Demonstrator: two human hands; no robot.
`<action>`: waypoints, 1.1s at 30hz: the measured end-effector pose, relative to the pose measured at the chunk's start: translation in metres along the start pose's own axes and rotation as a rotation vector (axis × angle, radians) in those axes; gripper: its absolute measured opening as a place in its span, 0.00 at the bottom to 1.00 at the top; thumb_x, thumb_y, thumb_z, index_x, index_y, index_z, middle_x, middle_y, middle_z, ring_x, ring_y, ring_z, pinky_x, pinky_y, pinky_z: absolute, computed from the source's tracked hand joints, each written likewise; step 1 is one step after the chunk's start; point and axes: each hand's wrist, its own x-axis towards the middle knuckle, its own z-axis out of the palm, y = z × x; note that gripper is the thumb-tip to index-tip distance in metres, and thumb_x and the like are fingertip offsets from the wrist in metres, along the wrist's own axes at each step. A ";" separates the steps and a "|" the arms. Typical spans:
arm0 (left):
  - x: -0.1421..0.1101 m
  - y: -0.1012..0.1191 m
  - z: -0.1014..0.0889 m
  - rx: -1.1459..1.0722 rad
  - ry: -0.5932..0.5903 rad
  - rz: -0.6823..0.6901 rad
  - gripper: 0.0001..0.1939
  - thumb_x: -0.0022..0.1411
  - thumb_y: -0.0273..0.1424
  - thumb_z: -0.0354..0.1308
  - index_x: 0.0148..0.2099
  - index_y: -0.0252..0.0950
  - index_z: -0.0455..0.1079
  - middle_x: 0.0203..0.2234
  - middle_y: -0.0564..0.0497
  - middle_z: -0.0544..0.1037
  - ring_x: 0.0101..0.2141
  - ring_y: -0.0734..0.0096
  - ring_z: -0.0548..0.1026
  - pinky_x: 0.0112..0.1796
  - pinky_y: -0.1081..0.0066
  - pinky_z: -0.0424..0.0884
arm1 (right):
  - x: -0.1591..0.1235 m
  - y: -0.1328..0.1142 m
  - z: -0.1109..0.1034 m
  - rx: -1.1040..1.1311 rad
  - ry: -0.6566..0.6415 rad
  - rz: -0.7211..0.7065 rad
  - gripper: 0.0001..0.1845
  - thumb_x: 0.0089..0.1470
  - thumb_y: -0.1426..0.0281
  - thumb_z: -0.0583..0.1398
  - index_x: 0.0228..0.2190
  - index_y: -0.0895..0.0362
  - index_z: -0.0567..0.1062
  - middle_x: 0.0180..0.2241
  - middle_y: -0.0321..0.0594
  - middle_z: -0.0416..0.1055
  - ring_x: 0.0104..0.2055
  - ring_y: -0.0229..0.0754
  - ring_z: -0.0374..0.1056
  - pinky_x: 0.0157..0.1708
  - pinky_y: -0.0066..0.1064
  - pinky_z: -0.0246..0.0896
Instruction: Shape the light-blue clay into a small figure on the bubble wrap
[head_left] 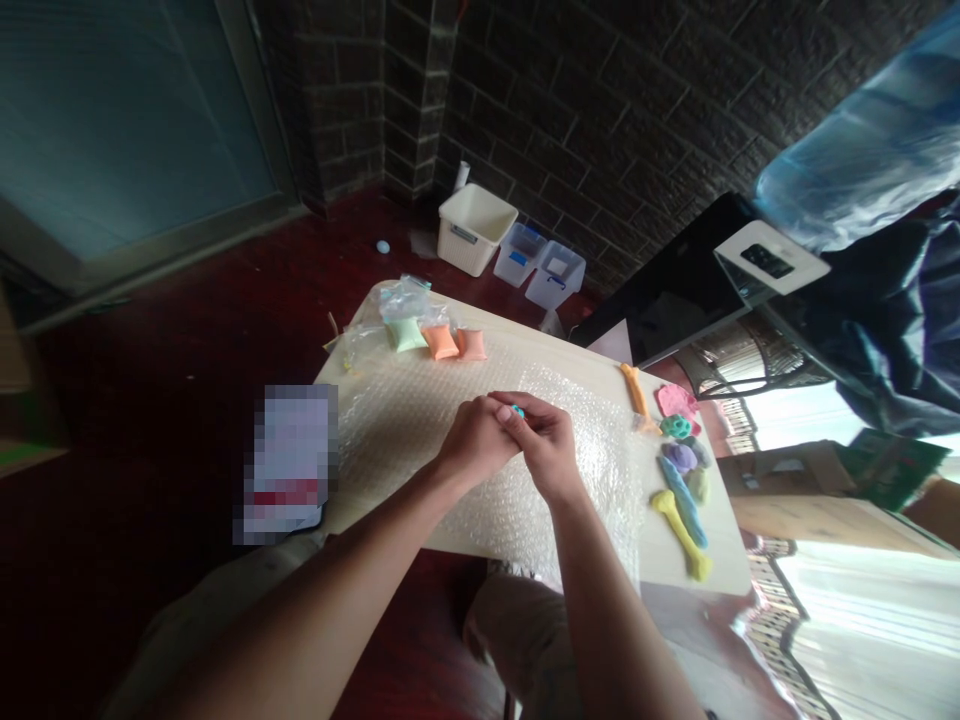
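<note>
In the middle of the frame, we press our left hand [481,430] and right hand [551,440] together, closed around a blue piece [518,411] that barely shows between the fingers. Should our grip loosen, it could drop onto the bubble wrap [607,440] below; if it is soft, uneven squeezing could misshape it. Farther up, a green packet [406,335] and two orange packets [441,342] look plump with filling. At upper centre stand two clear boxes [550,288], one holding something white, and a cream basket [463,250], contents unclear.
</note>
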 end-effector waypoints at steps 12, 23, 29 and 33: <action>0.002 -0.017 0.015 -0.560 -0.195 -0.137 0.17 0.65 0.46 0.62 0.39 0.35 0.72 0.33 0.46 0.81 0.23 0.73 0.76 0.24 0.72 0.71 | 0.012 0.020 -0.024 0.126 0.257 0.102 0.20 0.59 0.51 0.67 0.36 0.57 0.81 0.39 0.47 0.84 0.32 0.46 0.78 0.27 0.35 0.70; -0.005 -0.006 0.000 -0.188 -0.046 0.071 0.12 0.60 0.38 0.69 0.41 0.36 0.78 0.34 0.48 0.83 0.36 0.62 0.80 0.35 0.69 0.70 | 0.008 0.011 -0.028 -0.273 0.342 0.099 0.27 0.61 0.46 0.63 0.29 0.58 0.80 0.21 0.38 0.75 0.19 0.39 0.68 0.16 0.28 0.59; 0.001 -0.013 0.003 -0.301 0.085 0.042 0.19 0.62 0.41 0.67 0.51 0.36 0.79 0.41 0.46 0.85 0.39 0.62 0.81 0.40 0.68 0.74 | 0.009 0.017 -0.026 -0.268 0.386 0.107 0.34 0.64 0.44 0.58 0.16 0.53 0.63 0.10 0.30 0.59 0.12 0.33 0.55 0.13 0.27 0.46; 0.003 -0.015 -0.003 -0.263 0.070 0.025 0.17 0.64 0.40 0.65 0.50 0.35 0.81 0.27 0.50 0.82 0.30 0.64 0.79 0.32 0.70 0.71 | 0.010 0.014 -0.024 -0.160 0.364 0.153 0.30 0.61 0.45 0.61 0.19 0.54 0.67 0.11 0.31 0.63 0.12 0.34 0.58 0.12 0.27 0.47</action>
